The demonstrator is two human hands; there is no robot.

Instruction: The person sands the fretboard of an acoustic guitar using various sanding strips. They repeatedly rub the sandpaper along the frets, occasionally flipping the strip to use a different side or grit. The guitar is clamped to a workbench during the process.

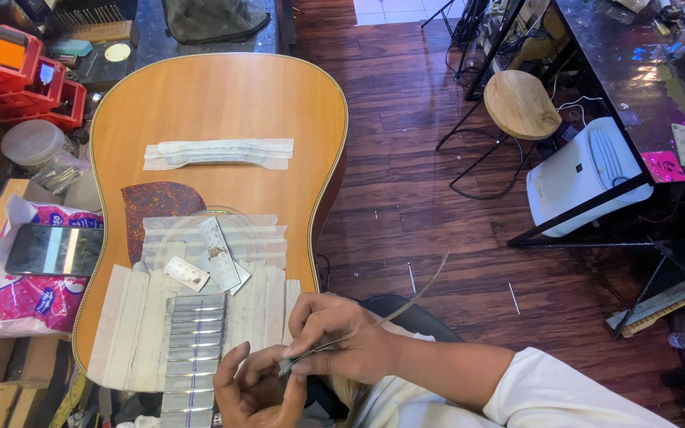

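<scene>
Down at the bottom of the head view, we've got both hands working close together just off the edge of an acoustic guitar (223, 103) lying flat on its back. Our right hand (342, 337) has its fingers curled and its thumb and forefinger pinched tight on a long thin strip, a curved length of wire (406, 305), which arcs up and away to the right over the dark wooden floor (406, 182). Our left hand (255, 388) sits just below, palm up, fingers loosely bent and half open; its fingertips meet the near end of the wire right beside the right hand's pinch, though we cannot tell whether it truly grips anything.

Beside the hands, the guitar's fretboard (192, 349) shows its metal frets bare, with pale masking tape (132, 325) laid in strips on both sides of it and across the soundhole area. Two small flat metal pieces (208, 265) rest on that tape, and a dark reddish pickguard (156, 206) peeks out just to the left. Higher up, the bridge (220, 153) is taped over too.

Off to the left, a phone (53, 250) lies on a bright plastic pack, and red trays (25, 79) stand at the top corner. Well apart on the right we see a round wooden stool (521, 103) and a white box-shaped appliance (584, 174) under a dark table (620, 71).
</scene>
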